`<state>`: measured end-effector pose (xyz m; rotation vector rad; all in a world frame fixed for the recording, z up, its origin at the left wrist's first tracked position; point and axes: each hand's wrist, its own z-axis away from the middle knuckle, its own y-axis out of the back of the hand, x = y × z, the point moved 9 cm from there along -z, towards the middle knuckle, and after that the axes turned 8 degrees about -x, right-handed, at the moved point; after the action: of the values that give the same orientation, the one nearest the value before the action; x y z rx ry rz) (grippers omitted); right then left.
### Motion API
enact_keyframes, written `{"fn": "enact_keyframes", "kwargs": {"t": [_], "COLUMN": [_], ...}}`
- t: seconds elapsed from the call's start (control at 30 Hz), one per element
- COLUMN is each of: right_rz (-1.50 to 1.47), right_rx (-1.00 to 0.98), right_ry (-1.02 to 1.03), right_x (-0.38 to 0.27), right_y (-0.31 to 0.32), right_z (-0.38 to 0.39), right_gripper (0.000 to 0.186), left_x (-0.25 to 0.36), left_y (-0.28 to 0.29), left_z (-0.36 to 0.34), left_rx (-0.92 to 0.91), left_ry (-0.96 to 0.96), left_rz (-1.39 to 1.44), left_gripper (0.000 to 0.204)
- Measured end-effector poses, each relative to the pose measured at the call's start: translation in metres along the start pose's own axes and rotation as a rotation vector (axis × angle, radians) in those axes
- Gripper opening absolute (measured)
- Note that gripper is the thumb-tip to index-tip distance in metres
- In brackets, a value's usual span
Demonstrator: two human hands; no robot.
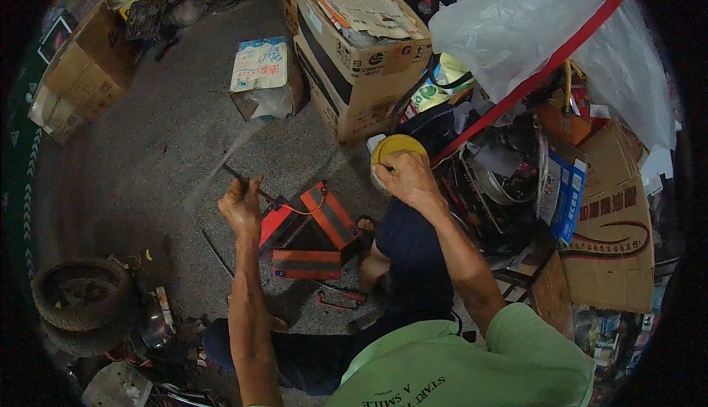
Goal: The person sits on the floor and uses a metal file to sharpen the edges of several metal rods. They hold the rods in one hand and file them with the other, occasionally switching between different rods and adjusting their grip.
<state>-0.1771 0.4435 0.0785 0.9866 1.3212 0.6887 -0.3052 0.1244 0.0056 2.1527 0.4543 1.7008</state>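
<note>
The left hand (241, 204) hides part of the dark rod (233, 172); a pale streak (237, 143) past its tip is too blurred to identify. The right hand (408, 175) covers some of the yellow disc (398, 143). At the floor's (169, 156) right edge, clouded plastic (509, 35) veils what lies beneath.

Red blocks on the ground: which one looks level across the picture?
The lowest block: its long edges run nearly level, while the left block and right block slant.

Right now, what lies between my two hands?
The head view shows a small black piece, an orange wire and one end of a red-and-black block.
</note>
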Motion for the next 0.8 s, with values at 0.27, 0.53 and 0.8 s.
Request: {"fn": "enact_keyframes", "kwargs": {"t": [0.27,0.53,0.8], "right_rz": [-0.017,-0.013,-0.021], "right_rx": [-0.003,-0.022,-0.029], "right_ry": [-0.019,-0.015,-0.048], "right_x": [0.002,-0.007,0.0], "right_y": [-0.003,0.0,0.002], "right_z": [0.0,-0.001,0.001], "right_gripper": [0.029,0.034,0.034], "left_x": [-0.02,-0.026,-0.004], "left_y": [0.007,-0.016,0.005], "left_z": [-0.006,-0.01,0.001], "left_rx": [-0.056,-0.17,-0.103], "left_ry": [0.206,0.079,-0.031], "left_rz": [0.136,0.479,-0.041], "left_gripper": [0.029,0.012,0.009]}}
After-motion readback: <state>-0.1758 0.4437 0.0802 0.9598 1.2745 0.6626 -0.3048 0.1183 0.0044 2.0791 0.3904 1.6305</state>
